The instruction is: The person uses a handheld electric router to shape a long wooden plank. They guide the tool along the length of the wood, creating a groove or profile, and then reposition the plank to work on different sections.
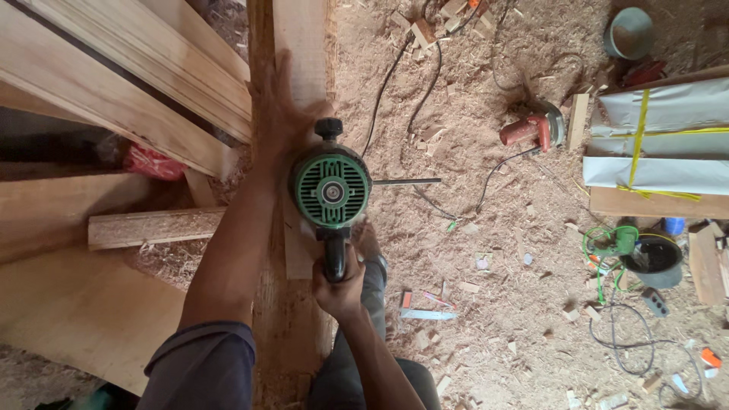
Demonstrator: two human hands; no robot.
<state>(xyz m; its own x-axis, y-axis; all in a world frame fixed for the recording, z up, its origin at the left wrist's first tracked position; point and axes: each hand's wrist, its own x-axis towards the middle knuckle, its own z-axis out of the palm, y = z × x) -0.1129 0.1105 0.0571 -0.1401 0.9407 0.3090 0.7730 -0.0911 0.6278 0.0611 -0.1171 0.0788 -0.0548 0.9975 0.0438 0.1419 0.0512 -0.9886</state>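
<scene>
A green and black electric power tool [332, 188] with a round vented housing sits on a long wooden plank [304, 45] that runs away from me. My right hand [339, 282] grips the tool's black rear handle. My left hand [279, 106] lies flat with fingers spread on the plank, just left of and beyond the tool. A black knob sticks up at the tool's far end. The part of the tool touching the wood is hidden under its housing.
Stacked boards [129, 83] lean at the left. The floor is covered in sawdust [486, 319] and wood offcuts. A red circular saw [531, 130], black cables, a grey bucket [629, 32], wrapped white bundles [661, 144] and a dark bowl [654, 258] lie at the right.
</scene>
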